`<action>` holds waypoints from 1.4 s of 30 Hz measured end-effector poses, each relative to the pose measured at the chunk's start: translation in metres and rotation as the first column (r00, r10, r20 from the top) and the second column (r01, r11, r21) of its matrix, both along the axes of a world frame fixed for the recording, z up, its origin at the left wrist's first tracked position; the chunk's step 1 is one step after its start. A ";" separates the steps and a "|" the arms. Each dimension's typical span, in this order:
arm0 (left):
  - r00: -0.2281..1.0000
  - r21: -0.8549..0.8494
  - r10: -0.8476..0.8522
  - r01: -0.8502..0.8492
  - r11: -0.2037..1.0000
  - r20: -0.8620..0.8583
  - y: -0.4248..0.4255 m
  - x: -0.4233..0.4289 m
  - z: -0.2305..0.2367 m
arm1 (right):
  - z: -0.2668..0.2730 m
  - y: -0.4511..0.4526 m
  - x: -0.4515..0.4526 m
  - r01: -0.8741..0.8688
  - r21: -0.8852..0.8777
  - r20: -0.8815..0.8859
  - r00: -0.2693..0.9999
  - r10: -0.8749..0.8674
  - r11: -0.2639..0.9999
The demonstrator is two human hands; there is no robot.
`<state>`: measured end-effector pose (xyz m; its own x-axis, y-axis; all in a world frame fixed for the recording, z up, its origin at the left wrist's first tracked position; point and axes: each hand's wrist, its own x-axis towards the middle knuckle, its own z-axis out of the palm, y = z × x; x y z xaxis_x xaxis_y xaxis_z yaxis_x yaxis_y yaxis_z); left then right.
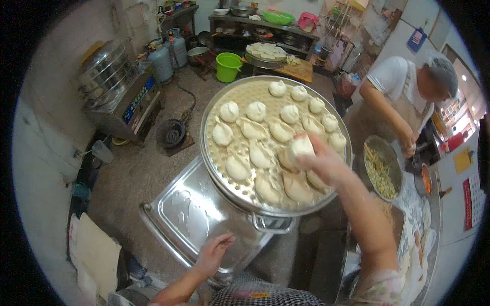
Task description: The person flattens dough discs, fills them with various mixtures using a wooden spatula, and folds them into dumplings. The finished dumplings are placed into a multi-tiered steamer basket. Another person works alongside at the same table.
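My right hand [325,162] grips a white dough bun [301,147] over the right part of a round perforated metal steamer tray [245,86]. The hand is blurred and hides some of the tray. Round pleated buns [229,111] sit along the back, left and right of the tray. Among them are several folded crescent dumplings [252,129], mostly in the middle and front. Holding nothing, my left hand [214,250] hovers over the shiny wet top of a stainless steel stand [187,202], near the tray's front handle [272,225].
To the right, a person [394,84] works beside a bowl of chopped green filling [381,168] and a floured worktop [411,202]. Gas cylinders [160,61], a green bucket [228,67] and a floor burner [171,133] stand beyond the tray. Stacked steamers [107,72] are at left.
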<state>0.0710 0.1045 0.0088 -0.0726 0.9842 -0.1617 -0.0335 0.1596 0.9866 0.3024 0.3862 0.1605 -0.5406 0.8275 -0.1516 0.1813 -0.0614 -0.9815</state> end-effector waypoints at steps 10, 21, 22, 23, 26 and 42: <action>0.980 -0.029 0.195 -0.194 0.981 0.029 -0.023 -0.040 -0.031 | -0.055 0.208 -0.209 -0.396 0.526 0.662 0.747 -0.069 0.753; 0.981 0.111 -0.110 0.129 0.985 -0.157 0.028 -0.044 0.012 | 0.034 0.088 0.014 0.163 0.659 0.074 0.958 -0.279 0.734; 0.970 0.167 -0.185 0.210 0.963 -0.156 0.038 -0.037 0.015 | 0.030 0.047 0.048 0.229 0.619 0.114 0.920 -0.374 0.751; 0.928 0.166 -0.297 0.337 0.927 -0.225 0.046 -0.029 0.019 | 0.024 0.004 0.081 0.259 0.612 0.124 0.902 -0.414 0.747; 0.726 0.205 -0.573 0.670 0.713 -0.380 0.074 0.006 0.034 | -0.011 -0.146 0.159 0.551 0.326 0.226 0.744 -0.629 0.768; -0.264 0.183 -0.781 0.883 -0.432 -0.566 -0.171 0.518 0.026 | -0.150 -0.744 0.316 0.996 -0.071 0.236 -0.035 -0.971 -0.053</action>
<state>0.5888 -0.0670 0.0346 0.9511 -0.2952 0.0910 -0.2321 -0.4887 0.8410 0.6184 -0.3579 0.0107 0.8307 0.4463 -0.3327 -0.1469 -0.4008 -0.9043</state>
